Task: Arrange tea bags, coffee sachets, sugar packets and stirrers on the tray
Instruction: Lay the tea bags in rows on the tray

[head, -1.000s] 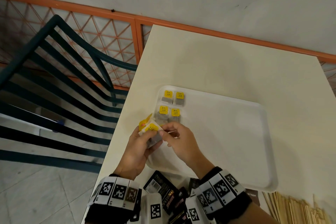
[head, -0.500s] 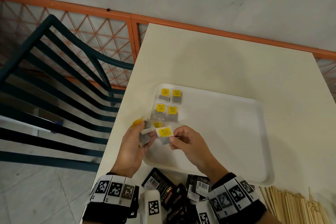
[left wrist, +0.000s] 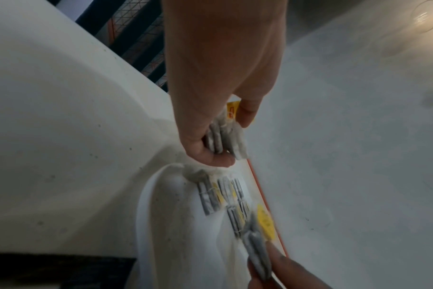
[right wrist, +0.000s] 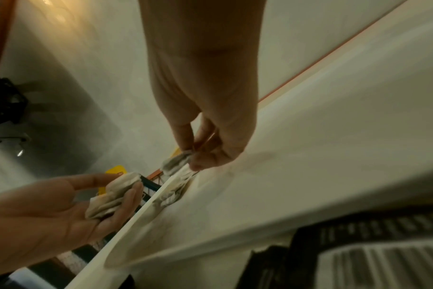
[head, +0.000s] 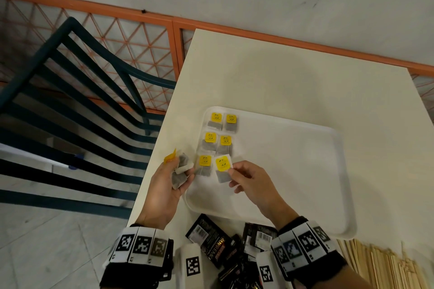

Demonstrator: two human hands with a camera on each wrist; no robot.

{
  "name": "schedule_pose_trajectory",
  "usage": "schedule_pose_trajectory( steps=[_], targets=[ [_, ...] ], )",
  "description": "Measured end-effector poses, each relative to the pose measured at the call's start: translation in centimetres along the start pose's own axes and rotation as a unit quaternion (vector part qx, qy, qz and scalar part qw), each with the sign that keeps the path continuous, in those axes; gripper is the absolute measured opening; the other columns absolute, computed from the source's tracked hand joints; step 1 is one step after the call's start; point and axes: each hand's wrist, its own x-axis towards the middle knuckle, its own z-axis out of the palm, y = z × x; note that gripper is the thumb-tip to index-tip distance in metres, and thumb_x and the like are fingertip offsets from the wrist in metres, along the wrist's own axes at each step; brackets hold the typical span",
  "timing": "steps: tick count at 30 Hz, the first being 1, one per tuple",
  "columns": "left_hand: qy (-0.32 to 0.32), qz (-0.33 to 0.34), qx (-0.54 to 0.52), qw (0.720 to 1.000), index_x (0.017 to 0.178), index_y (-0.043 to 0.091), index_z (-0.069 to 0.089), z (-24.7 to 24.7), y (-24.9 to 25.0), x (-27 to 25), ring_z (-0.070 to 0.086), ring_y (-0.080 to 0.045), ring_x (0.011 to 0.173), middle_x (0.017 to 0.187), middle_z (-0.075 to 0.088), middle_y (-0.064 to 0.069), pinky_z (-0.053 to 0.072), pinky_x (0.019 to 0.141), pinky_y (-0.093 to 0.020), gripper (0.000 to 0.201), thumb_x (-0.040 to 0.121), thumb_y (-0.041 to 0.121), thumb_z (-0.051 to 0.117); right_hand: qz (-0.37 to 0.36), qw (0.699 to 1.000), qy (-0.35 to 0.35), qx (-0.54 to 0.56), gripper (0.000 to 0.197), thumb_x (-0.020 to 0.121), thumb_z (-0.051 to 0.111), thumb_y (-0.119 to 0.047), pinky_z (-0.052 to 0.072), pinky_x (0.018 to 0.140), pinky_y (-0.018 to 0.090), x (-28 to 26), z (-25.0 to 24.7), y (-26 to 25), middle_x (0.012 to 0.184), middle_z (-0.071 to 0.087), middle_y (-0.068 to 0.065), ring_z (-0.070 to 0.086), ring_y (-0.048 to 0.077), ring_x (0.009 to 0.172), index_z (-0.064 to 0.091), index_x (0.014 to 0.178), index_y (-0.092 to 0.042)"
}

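A white tray lies on the cream table. Several grey tea bags with yellow tags lie in two columns at its left end. My right hand pinches one more tea bag by its edge, low over the tray beside the bottom-left bag. My left hand grips a small bunch of tea bags just off the tray's left rim; the bunch shows between thumb and fingers in the left wrist view. In the right wrist view the pinched tea bag hangs from my fingertips.
Black coffee sachets are heaped at the table's near edge between my wrists. A pile of wooden stirrers lies near right. A dark green chair stands left of the table, with an orange lattice rail behind.
My right hand drew one tea bag out of the left hand's bunch and carried it right and down over the tray. A fifth bag now lies on the tray.
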Motion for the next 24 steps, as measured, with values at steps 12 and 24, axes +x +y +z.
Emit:
schedule_pose_trajectory(
  steps=[12,24],
  targets=[
    [0.008,-0.011,0.023,1.000,0.097,0.013,0.061,0.1,-0.2,-0.1,0.063,-0.018,0.077,0.087,0.066,-0.006,0.049,0.089,-0.035,0.013,0.093,0.016,0.050,-0.037,0.963,0.136,-0.231,0.012,0.085,0.061,-0.019,0.037,0.050,0.008,1.6,1.9,1.3,0.067,0.053,-0.006,0.049,0.010,0.064,0.056,0.075,-0.012],
    [-0.042,0.027,0.140,0.989,0.106,0.013,0.062,0.1,-0.8,-1.1,0.062,-0.013,0.075,0.089,0.064,-0.006,0.054,0.085,-0.032,0.018,0.090,0.012,0.055,-0.106,0.984,0.020,-0.144,0.020,0.090,0.053,-0.040,0.039,0.067,0.010,-0.5,2.8,-1.2,0.077,0.058,-0.010,0.053,0.003,0.071,0.060,0.090,-0.022]
  ],
)
